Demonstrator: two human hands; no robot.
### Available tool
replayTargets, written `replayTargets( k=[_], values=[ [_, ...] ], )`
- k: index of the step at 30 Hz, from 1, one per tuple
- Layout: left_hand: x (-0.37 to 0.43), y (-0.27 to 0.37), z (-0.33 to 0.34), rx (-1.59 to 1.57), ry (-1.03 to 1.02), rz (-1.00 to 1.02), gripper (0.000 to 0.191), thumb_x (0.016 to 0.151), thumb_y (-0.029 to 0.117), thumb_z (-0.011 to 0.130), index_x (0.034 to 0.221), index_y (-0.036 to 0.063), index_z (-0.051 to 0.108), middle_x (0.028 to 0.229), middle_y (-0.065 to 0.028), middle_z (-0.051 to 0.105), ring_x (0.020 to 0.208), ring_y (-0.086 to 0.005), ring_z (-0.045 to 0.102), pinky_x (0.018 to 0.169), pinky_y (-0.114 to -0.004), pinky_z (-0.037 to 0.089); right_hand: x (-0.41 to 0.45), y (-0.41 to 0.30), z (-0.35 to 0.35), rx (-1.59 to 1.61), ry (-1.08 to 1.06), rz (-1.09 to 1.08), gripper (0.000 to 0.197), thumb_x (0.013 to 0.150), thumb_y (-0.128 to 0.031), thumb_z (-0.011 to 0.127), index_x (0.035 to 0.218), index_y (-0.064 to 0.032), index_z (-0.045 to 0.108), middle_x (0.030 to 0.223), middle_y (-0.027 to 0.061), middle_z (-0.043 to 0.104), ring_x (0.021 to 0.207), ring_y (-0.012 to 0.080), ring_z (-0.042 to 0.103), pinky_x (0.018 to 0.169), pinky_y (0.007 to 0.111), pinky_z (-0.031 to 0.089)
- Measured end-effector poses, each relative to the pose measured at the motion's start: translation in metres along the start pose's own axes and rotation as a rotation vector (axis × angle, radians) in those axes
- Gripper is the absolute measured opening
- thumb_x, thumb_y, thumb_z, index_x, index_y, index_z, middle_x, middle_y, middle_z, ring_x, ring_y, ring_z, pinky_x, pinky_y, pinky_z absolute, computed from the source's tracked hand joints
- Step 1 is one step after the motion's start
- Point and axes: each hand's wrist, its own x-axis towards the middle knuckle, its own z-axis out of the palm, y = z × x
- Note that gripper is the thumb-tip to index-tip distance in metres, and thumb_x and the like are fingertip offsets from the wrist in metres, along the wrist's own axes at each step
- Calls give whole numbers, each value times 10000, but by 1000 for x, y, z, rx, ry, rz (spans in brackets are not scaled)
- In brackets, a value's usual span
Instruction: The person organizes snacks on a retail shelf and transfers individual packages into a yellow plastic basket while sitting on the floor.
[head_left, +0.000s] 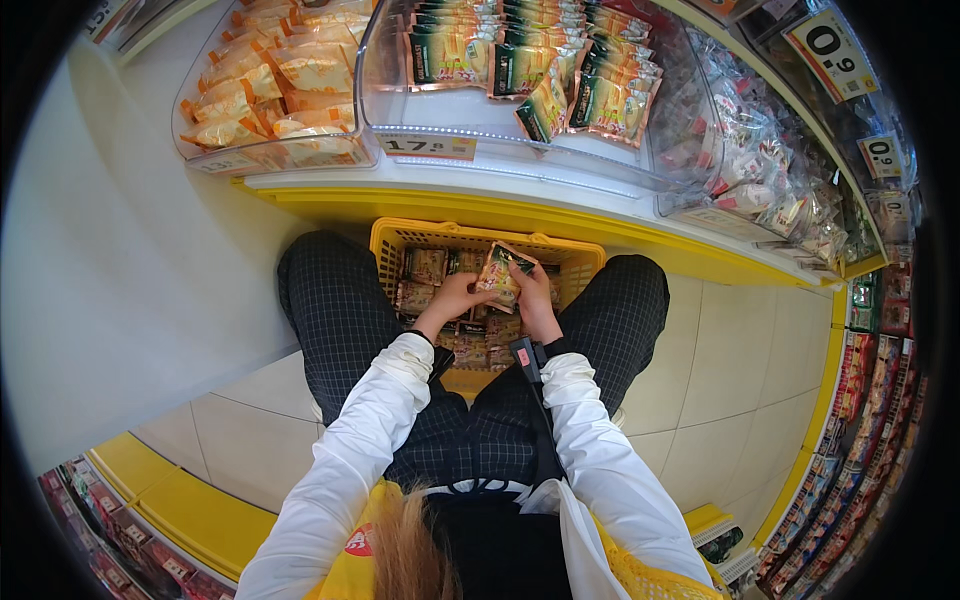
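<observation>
Between my knees stands a yellow plastic shopping basket with several snack packets laid in rows inside it. Above these packets I hold one green-and-gold snack packet in both hands. My left hand grips its lower left edge. On the right side, my right hand pinches the same packet, thumb over its printed front. The basket's near part is partly hidden by my wrists and legs. Matching packets stand in rows in a clear plastic shelf bin ahead, with one packet leaning askew at the front.
A bin of orange-and-white packets is at the upper left, and clear-wrapped sweets fill the right bin. The shelf's yellow edge runs just beyond the basket. A white panel rises at left; stocked shelves line the right.
</observation>
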Motion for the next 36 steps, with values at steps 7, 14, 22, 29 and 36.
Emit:
replayTargets(
  k=[7, 14, 22, 29, 36],
  values=[
    [10, -31, 5, -287, 165, 104, 315, 802, 288, 710, 917, 2, 643, 780, -83, 652, 690, -155, 601, 637, -309, 460, 0, 0, 5, -156, -104, -11, 230, 886, -126, 622, 1081, -36, 539, 965, 47, 614, 847, 122, 597, 710, 271, 487],
    [8, -21, 0, -203, 60, 43, 297, 811, 283, 698, 893, 3, 642, 765, -73, 647, 681, -140, 587, 619, -295, 436, 0, -3, 3, -215, -105, -10, 237, 799, -64, 706, 989, -27, 569, 929, 32, 618, 786, 96, 586, 667, 252, 470],
    [10, -29, 3, -177, 134, 112, 319, 805, 324, 698, 851, 12, 651, 720, -75, 628, 629, -154, 559, 590, -310, 421, 1, -7, 9, -449, -136, -64, 179, 798, -84, 710, 938, -24, 616, 829, 20, 618, 753, 83, 560, 652, 239, 448],
    [7, -27, 3, -157, 164, 73, 328, 800, 340, 704, 845, 18, 659, 747, -82, 645, 660, -150, 589, 607, -318, 437, 11, 4, 5, -632, 5, -387, 209, 798, -204, 727, 841, -6, 677, 745, 67, 646, 674, 104, 567, 613, 275, 451],
    [3, -8, 3, -408, -71, 40, 308, 760, 216, 759, 955, 16, 629, 859, -63, 657, 754, -134, 605, 670, -296, 469, 13, 7, -4, -636, 49, -454, 214, 800, -215, 725, 778, -10, 670, 690, 46, 638, 586, 97, 534, 551, 272, 430]
  ],
)
